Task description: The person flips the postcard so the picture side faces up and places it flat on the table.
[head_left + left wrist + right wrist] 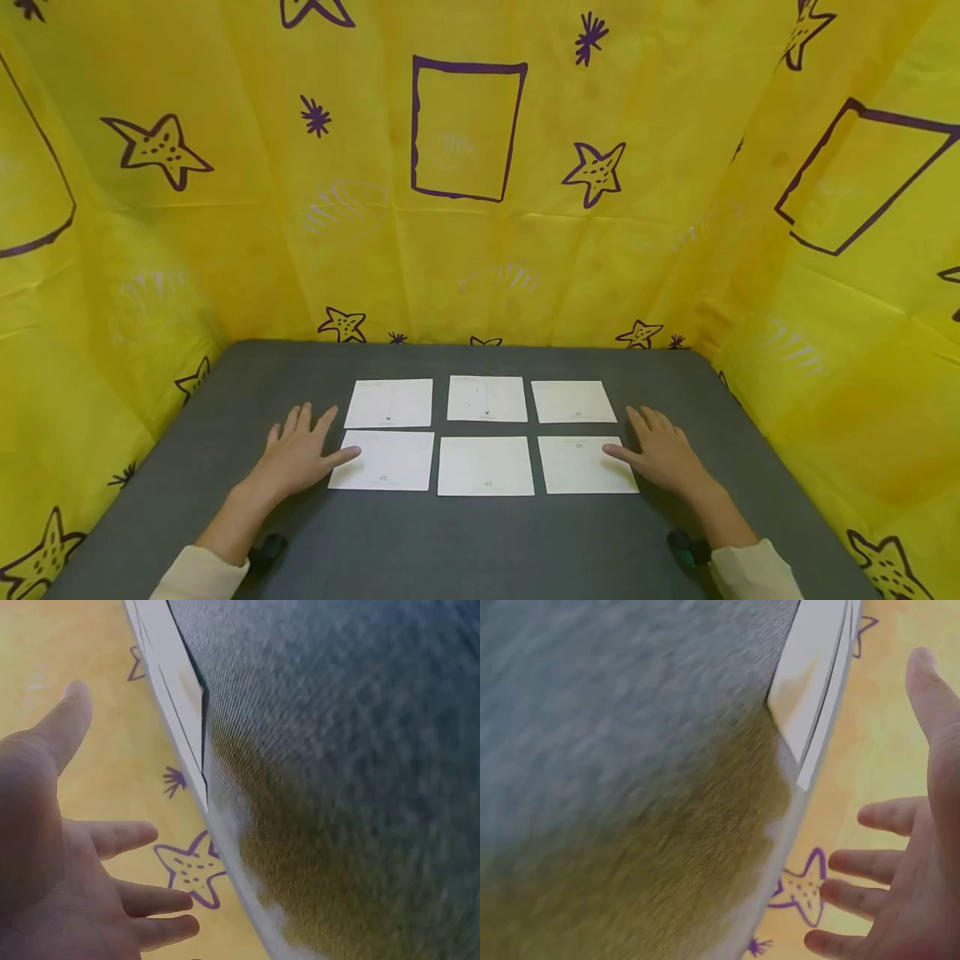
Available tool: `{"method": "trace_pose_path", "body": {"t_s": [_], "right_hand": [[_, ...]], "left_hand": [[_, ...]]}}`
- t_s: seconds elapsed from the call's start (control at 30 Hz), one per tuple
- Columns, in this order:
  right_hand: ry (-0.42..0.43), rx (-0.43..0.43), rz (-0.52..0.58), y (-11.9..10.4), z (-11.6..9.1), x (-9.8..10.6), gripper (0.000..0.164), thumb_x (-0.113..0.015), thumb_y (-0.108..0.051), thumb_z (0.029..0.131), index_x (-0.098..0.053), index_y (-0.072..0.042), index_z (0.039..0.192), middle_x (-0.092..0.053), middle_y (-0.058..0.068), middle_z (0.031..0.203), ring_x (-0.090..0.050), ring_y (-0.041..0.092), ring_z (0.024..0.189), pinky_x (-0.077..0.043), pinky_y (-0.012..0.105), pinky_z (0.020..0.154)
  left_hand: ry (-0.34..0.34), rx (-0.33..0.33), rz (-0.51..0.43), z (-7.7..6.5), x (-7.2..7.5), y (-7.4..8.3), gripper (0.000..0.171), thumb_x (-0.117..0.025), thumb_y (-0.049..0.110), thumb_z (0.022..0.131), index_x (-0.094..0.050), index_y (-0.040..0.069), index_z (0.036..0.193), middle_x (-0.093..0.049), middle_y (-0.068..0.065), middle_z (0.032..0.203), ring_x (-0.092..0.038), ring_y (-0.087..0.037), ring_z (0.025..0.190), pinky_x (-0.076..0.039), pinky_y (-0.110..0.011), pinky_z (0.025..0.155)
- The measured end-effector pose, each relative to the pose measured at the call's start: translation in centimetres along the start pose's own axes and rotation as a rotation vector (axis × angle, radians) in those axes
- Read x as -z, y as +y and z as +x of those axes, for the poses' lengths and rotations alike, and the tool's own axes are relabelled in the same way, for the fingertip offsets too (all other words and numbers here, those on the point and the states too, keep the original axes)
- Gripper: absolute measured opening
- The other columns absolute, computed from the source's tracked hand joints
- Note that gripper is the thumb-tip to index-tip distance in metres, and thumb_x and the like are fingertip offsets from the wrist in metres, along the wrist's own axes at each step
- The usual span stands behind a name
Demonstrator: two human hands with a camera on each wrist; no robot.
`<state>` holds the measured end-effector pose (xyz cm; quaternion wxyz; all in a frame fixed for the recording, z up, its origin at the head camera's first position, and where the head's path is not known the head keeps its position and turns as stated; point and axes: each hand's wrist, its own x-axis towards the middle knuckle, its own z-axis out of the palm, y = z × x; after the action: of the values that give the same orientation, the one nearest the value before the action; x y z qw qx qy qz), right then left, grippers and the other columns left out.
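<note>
Six white cards lie face down in two rows of three on a grey table [480, 542]. My left hand [298, 448] rests flat and open on the table, its thumb touching the left edge of the near left card [384, 460]. On the other side my right hand [660, 452] lies flat too, thumb on the right edge of the near right card [581, 464]. The near middle card [486, 466] and the far row [486, 398] are untouched. In the wrist views the spread fingers of the left hand [112, 900] and right hand [885, 900] show beside card edges [176, 697] [810, 690].
Yellow sheeting [465, 208] with purple stars and rectangles walls in the table at the back and both sides. Dark wrist straps [690, 548] sit at the cuffs of pale sleeves [198, 575].
</note>
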<state>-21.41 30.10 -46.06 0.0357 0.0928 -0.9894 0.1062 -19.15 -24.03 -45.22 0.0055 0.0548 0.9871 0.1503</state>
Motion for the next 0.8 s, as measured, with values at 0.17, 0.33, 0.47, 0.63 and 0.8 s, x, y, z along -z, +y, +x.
{"method": "trace_pose_path", "body": {"t_s": [0.17,0.33,0.47,0.63,0.8], "right_hand": [[0.004,0.02,-0.005,-0.7,0.7,-0.1,0.091,-0.057,-0.063,0.087,-0.039,0.005,0.144,-0.041,0.033,0.144,-0.037,0.05,0.132,-0.03,0.07,0.102],[-0.01,0.039,0.009,-1.6,1.4,-0.2,0.092,-0.057,-0.064,0.087,-0.038,0.005,0.145,-0.041,0.032,0.145,-0.038,0.049,0.133,-0.03,0.069,0.104],[-0.026,0.054,0.034,-2.3,2.0,-0.4,0.091,-0.056,-0.064,0.087,-0.038,0.003,0.145,-0.041,0.031,0.145,-0.038,0.049,0.133,-0.03,0.068,0.105],[-0.056,0.072,0.058,-3.3,3.1,-0.7,0.089,-0.057,-0.062,0.087,-0.038,0.003,0.146,-0.041,0.031,0.146,-0.037,0.05,0.135,-0.029,0.068,0.106],[-0.071,0.104,0.072,-4.4,4.0,-0.9,0.088,-0.057,-0.061,0.088,-0.039,0.003,0.145,-0.042,0.029,0.147,-0.037,0.049,0.136,-0.029,0.066,0.107]], "left_hand": [[-0.013,0.001,-0.01,0.4,-0.1,0.2,0.101,-0.052,0.075,0.082,-0.036,-0.001,0.147,-0.024,-0.042,0.149,-0.02,-0.059,0.137,-0.016,-0.076,0.103],[-0.032,0.011,-0.049,0.8,-0.1,0.3,0.099,-0.052,0.072,0.084,-0.033,0.0,0.149,-0.022,-0.041,0.15,-0.018,-0.059,0.138,-0.016,-0.076,0.103],[-0.05,0.008,-0.089,1.0,-0.2,0.5,0.097,-0.053,0.07,0.085,-0.032,0.0,0.149,-0.022,-0.041,0.15,-0.018,-0.059,0.138,-0.016,-0.076,0.104],[-0.068,0.004,-0.104,1.5,0.0,0.6,0.095,-0.054,0.068,0.086,-0.033,-0.001,0.148,-0.023,-0.042,0.149,-0.019,-0.059,0.137,-0.018,-0.076,0.103],[-0.081,0.014,-0.106,2.1,0.1,0.6,0.095,-0.054,0.068,0.086,-0.033,-0.002,0.147,-0.023,-0.042,0.149,-0.02,-0.06,0.137,-0.019,-0.076,0.102]]}}
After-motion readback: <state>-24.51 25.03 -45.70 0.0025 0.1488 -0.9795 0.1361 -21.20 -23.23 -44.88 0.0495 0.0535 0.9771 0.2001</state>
